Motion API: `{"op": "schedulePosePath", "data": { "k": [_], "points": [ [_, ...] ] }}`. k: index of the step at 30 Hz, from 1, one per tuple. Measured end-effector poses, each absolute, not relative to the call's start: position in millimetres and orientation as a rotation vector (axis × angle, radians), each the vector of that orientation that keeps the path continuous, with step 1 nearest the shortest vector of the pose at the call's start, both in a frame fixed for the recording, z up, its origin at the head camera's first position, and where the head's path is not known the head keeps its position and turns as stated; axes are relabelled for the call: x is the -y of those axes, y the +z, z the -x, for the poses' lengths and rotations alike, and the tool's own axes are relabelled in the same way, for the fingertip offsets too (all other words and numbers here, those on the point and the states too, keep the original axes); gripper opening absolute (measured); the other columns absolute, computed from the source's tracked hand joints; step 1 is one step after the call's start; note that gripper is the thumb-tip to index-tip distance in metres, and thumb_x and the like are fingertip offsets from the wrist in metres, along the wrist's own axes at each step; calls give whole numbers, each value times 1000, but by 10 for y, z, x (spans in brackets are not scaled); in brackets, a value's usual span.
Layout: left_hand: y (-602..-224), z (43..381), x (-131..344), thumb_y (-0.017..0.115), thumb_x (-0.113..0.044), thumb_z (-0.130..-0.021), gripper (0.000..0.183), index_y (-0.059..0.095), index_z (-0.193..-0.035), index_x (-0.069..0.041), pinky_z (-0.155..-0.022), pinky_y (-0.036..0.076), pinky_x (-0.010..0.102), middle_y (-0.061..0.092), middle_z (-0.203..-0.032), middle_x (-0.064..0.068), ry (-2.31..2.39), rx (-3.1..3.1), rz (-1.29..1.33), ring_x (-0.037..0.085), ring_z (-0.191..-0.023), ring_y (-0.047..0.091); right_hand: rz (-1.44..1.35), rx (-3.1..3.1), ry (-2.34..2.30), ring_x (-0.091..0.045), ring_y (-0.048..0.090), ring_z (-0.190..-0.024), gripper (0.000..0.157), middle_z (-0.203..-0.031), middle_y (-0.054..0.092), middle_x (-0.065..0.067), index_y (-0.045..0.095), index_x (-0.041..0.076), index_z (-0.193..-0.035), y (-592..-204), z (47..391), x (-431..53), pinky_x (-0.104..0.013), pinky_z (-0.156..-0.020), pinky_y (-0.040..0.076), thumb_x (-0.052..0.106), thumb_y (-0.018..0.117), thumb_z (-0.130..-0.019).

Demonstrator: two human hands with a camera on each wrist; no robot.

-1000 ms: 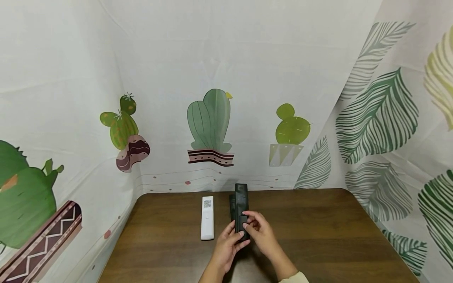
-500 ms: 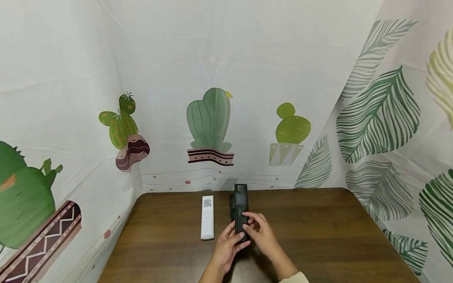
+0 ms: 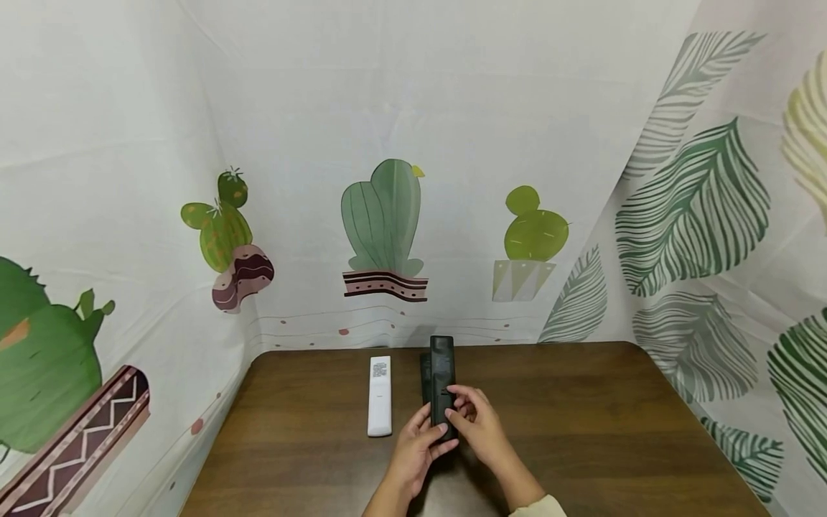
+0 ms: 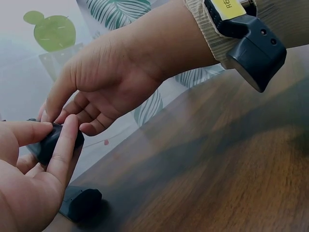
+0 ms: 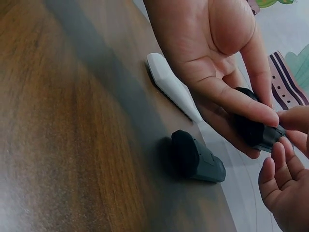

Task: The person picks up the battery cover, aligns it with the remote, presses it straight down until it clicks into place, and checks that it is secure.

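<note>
A black remote control (image 3: 442,359) is held back side up over the table. My left hand (image 3: 412,452) grips its near end, the thumb on the upper face and the fingers around the left side and underneath. My right hand (image 3: 481,429) is at the remote's right edge, thumb and index fingertip pinching it around the battery cover. The right wrist view shows the fingers of both hands meeting around this remote, hiding much of it. Beneath it on the table lies a second black remote (image 5: 198,159), partly covered in the head view.
A white remote (image 3: 380,402) with a printed label lies face down to the left on the brown wooden table (image 3: 581,416). Behind the table hangs a white cloth (image 3: 465,143) printed with cacti and leaves.
The battery cover, slightly raised and offset earlier, now looks flush with the black remote's back. Both hands keep nearly the same place and hold.
</note>
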State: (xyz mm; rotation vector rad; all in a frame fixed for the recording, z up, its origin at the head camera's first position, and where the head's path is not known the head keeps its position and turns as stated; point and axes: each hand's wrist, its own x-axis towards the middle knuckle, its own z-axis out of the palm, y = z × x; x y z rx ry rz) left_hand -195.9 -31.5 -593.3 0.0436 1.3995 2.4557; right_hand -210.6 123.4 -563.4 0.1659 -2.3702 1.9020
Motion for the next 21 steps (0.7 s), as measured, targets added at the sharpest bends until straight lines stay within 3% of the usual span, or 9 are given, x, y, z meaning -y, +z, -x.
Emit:
{"op": "schedulePosePath", "data": {
  "k": [6,9,14,21],
  "points": [
    [-5921,1954,317,62,-4,-96,67,32,-155,-1,-91,60,37,54,-148,16,2452,-1407,-32,25,-117,66,-47,2356,1904,-16,60,-97,47,-121,60,-17,56,10,-137,-5626,2130,-1211,-22,-82,49,14,72,-93],
    [-5913,1949,309,63,-4,-95,68,32,-155,-1,-91,60,38,52,-150,16,2444,-1410,-36,25,-118,65,-17,2357,1982,-23,64,-111,54,-130,63,-18,50,8,-144,-5626,2132,-1201,-30,-92,52,23,69,-96],
    [-5906,1940,297,63,-5,-94,68,33,-155,-1,-91,60,38,51,-152,17,2434,-1412,-34,25,-117,65,28,2347,2138,-27,63,-118,61,-127,68,-18,45,3,-148,-5632,2144,-1176,-45,-105,46,38,62,-100],
    [-5914,1918,288,63,-5,-95,68,32,-155,0,-91,60,38,50,-152,18,2417,-1417,-49,25,-118,65,65,2295,2232,-20,64,-107,57,-126,67,-19,47,-1,-143,-5662,2172,-1154,-33,-95,49,36,59,-101]
  ]
}}
